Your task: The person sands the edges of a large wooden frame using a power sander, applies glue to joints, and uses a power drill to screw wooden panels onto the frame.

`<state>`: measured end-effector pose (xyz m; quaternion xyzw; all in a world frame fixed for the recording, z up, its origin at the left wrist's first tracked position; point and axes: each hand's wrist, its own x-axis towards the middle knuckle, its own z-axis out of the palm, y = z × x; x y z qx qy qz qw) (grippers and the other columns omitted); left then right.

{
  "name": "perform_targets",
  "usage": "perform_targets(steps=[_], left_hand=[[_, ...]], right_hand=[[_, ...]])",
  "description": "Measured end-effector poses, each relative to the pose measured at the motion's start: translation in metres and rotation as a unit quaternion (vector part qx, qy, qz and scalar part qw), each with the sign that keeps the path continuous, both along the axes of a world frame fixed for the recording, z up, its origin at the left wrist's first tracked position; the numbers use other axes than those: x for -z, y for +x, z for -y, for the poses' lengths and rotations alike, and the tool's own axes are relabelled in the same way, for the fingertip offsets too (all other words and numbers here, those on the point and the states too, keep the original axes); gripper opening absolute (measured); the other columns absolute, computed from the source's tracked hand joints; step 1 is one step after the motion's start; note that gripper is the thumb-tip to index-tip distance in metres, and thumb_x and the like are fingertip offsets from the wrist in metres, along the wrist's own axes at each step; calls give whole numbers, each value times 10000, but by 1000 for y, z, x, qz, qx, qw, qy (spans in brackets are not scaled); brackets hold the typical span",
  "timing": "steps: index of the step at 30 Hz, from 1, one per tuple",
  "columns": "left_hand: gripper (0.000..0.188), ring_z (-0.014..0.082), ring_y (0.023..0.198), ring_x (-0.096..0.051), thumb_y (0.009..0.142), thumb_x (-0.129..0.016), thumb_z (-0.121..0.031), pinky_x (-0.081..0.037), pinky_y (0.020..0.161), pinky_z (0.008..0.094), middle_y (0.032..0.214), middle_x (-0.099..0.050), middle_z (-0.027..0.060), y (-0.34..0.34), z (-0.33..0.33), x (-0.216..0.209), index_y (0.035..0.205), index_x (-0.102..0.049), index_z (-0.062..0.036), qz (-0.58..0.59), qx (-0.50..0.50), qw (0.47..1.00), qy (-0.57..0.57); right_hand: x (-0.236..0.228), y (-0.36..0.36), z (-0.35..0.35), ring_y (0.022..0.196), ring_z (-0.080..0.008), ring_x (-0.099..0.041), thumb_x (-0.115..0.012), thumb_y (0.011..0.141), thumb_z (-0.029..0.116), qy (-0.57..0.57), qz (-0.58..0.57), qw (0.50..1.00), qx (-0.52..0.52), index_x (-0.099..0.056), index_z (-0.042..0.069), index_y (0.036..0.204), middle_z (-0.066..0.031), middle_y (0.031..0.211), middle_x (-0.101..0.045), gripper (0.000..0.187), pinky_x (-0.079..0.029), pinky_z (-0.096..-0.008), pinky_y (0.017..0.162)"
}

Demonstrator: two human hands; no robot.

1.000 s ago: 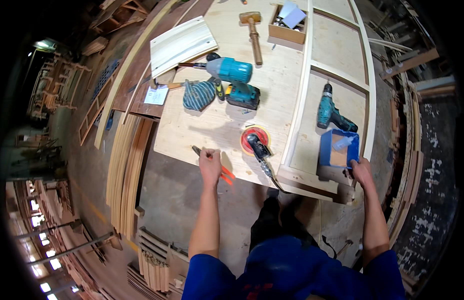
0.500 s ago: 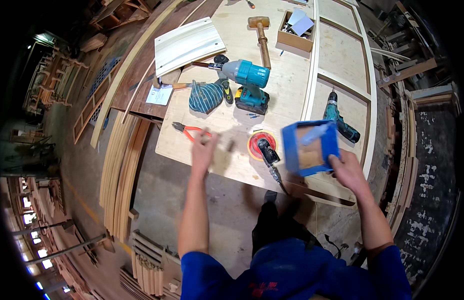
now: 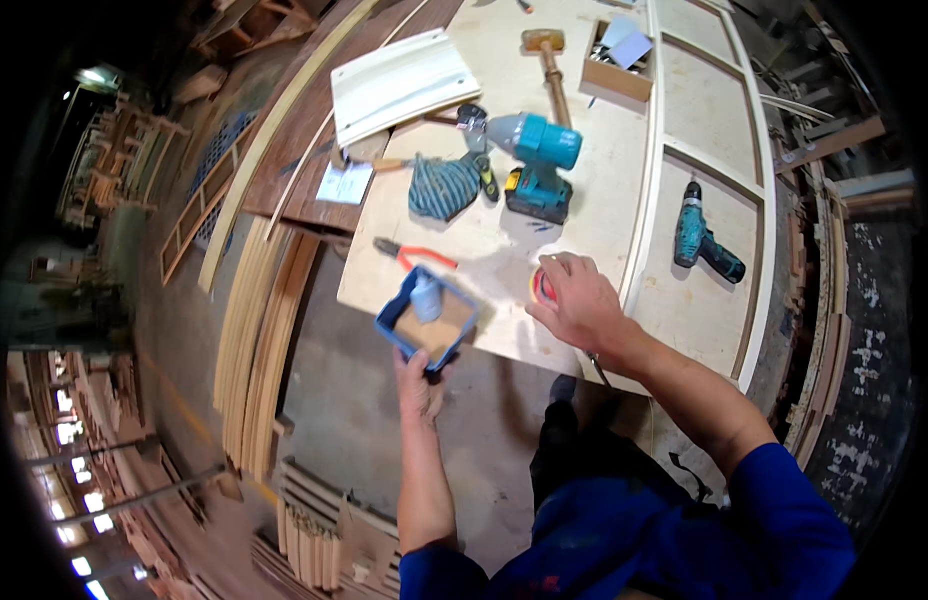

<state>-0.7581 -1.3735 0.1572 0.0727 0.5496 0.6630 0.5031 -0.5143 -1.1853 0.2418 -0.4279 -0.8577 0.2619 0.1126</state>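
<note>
My left hand (image 3: pixel 420 385) grips the near edge of a blue plastic bin (image 3: pixel 462 335), held tilted at the front edge of the plywood table. Inside the bin a small pale bottle (image 3: pixel 425 298) stands on a brown bottom. My right hand (image 3: pixel 582 300) is closed over the sander (image 3: pixel 540 288); only part of its red and yellow disc shows, the rest hidden by the fingers. Just beyond the bin lie red-handled pliers (image 3: pixel 426 257). A teal cordless impact wrench (image 3: pixel 536 140) stands on its battery farther back, beside a bundled striped cloth (image 3: pixel 444 187).
A wooden mallet (image 3: pixel 554 75) and a cardboard box of small parts (image 3: pixel 618 75) lie at the back. To the right, a teal drill (image 3: pixel 696 235) rests within a wooden frame (image 3: pixel 648 200). Long wood strips (image 3: pixel 259 350) are stacked left of the table.
The blue bin has passed from my right hand to my left and moved leftward. My right hand has come over to the sander. The whole view has shifted slightly.
</note>
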Motion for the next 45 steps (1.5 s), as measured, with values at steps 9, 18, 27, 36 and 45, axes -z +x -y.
perform_targets(steps=[9,18,27,36,45], left_hand=[[484,363,1240,-572,1036,-513,-319,-520,1005,595,1388,-545,173,-59,-27,28,1432,-454,-48,109,-120,986,-29],[704,364,1334,-430,1005,-591,-489,-497,1039,574,1481,-410,172,-73,-50,34,1522,-378,-60,35,-168,981,-92],[654,196,1012,-547,1035,-507,-536,-553,872,400,1193,-534,101,-37,-33,42,1449,-445,-33,-59,-221,964,-134],[408,255,939,-621,965,-642,-234,-509,880,373,1068,-636,179,158,-99,13,1231,-616,75,-476,299,827,10],[736,489,1181,-496,901,-692,-342,-405,1037,533,1241,-513,358,271,-240,32,1400,-429,131,-635,416,649,43]], right_hand=[[42,-3,-14,1054,-451,-624,-592,901,170,-158,82,975,134,-542,33,1219,-286,1196,-541,350,-540,-525,891],[6,68,35,1128,-433,-587,-730,772,240,-218,-106,969,41,-506,102,1350,-238,1242,-540,635,-489,-452,992],[1,212,172,1009,-293,-626,-860,696,252,-153,-189,944,225,-614,61,1154,-138,1072,-609,554,-506,-390,917],[-2,262,228,984,-411,-633,-788,778,216,-63,-26,936,346,-560,74,1245,-201,1119,-571,538,-540,-448,850],[0,231,176,1001,-428,-641,-753,832,282,-66,70,895,436,-552,109,1301,-215,1164,-553,539,-547,-477,854]])
